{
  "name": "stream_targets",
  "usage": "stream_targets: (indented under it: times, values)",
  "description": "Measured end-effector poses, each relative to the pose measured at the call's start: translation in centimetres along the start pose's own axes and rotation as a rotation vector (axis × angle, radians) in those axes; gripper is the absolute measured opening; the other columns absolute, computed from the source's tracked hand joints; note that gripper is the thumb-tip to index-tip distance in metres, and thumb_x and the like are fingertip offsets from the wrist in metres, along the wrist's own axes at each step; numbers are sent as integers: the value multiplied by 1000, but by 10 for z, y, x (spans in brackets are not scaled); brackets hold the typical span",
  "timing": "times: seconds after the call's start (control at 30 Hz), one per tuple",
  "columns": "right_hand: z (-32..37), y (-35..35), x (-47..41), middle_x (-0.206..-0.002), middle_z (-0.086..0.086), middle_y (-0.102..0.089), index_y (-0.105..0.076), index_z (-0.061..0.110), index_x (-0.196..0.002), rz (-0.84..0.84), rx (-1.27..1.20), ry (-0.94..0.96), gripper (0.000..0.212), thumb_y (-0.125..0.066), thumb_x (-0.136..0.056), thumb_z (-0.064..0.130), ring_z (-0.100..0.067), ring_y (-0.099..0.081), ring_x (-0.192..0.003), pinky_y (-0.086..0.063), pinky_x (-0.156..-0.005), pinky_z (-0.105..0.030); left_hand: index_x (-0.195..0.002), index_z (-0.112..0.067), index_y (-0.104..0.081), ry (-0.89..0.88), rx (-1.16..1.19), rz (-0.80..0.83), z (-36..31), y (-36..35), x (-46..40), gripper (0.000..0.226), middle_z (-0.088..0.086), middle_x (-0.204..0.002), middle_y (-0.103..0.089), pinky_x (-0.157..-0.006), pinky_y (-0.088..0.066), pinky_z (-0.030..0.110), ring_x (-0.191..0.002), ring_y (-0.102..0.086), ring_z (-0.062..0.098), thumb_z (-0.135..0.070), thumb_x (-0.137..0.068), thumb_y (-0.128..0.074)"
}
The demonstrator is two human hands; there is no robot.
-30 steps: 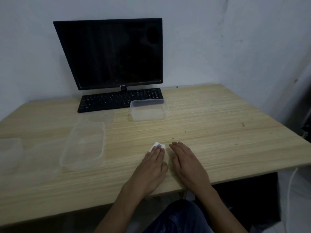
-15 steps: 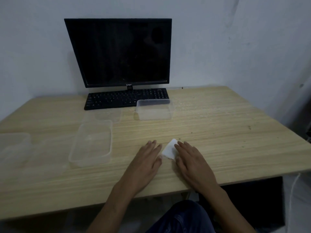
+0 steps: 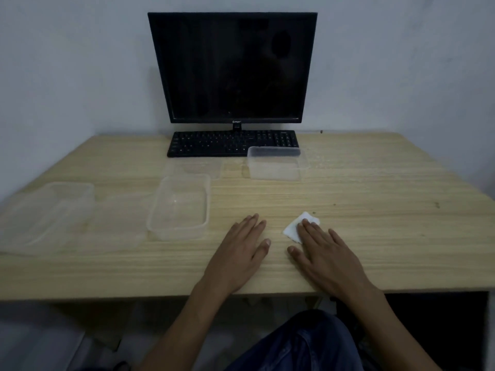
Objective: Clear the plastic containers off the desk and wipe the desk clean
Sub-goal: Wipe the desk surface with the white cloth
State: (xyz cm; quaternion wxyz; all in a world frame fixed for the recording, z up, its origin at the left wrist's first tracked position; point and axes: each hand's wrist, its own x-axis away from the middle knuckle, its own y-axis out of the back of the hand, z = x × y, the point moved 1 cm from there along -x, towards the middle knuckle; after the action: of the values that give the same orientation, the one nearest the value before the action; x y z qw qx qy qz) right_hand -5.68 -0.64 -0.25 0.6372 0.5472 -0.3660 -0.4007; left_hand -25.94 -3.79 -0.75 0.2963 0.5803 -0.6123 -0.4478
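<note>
Head view, right hand (image 3: 325, 254) pressing tissue (image 3: 294, 228), desk (image 3: 375, 210)

I see the monitor (image 3: 232, 68) at the back of the desk (image 3: 375, 236), against the wall, with the keyboard (image 3: 214, 143) just before it. A container (image 3: 276, 164) sits at the keyboard's right front corner, touching or nearly so — I cannot tell which. Left of it a lid (image 3: 195, 167) lies flat, and just before that lid sits a second container (image 3: 179, 207). A third container (image 3: 48, 212) lies near the desk's left edge. Near the front edge my left hand (image 3: 241, 253) rests flat; to its right, my right hand (image 3: 321, 253) lies on a tissue (image 3: 293, 228).
</note>
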Motion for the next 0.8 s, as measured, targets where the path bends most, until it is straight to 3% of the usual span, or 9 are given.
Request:
stream_targets:
  times: [0.1,0.17,0.47,0.6,0.8]
  values:
    - [-1,4,1,-161,3,3,1,18,-154,32,4,-97,78,-5,-92,65,-7,3,-147,1,-118,-31,-153,-24,-18,6,-5,-29,0,0,3,55,-8,-161,-9,-119,5,23,-146,-2,2,-44,-102,-24]
    - [-3,10,-5,-162,1,3,1,16,-154,75,0,-132,72,-13,-97,59,-9,2,-147,1,-119,-33,-152,-23,-19,9,-20,-45,0,0,2,54,-7,-161,-11,-119,4,23,-146,-4,3,-44,-102,-24]
    - [14,10,-14,-161,-2,6,3,14,-153,79,-113,-73,68,-17,-100,52,-10,7,-147,1,-119,-32,-151,-22,-22,57,-89,-67,2,-2,0,57,-3,-160,-15,-120,3,29,-146,-9,8,-49,-101,-18]
    - [25,4,-2,-161,1,8,3,16,-154,85,-69,15,67,-16,-100,53,-8,8,-147,3,-118,-31,-151,-23,-24,49,-127,-64,3,-3,1,83,-3,-160,-15,-117,7,28,-146,-9,10,-60,-83,6]
    - [-34,13,5,-161,0,8,4,16,-154,124,-37,-215,73,-12,-97,59,-9,8,-147,1,-120,-36,-151,-25,-22,57,-153,-78,4,-4,4,84,-5,-161,-8,-116,12,28,-147,-3,8,-60,-82,9]
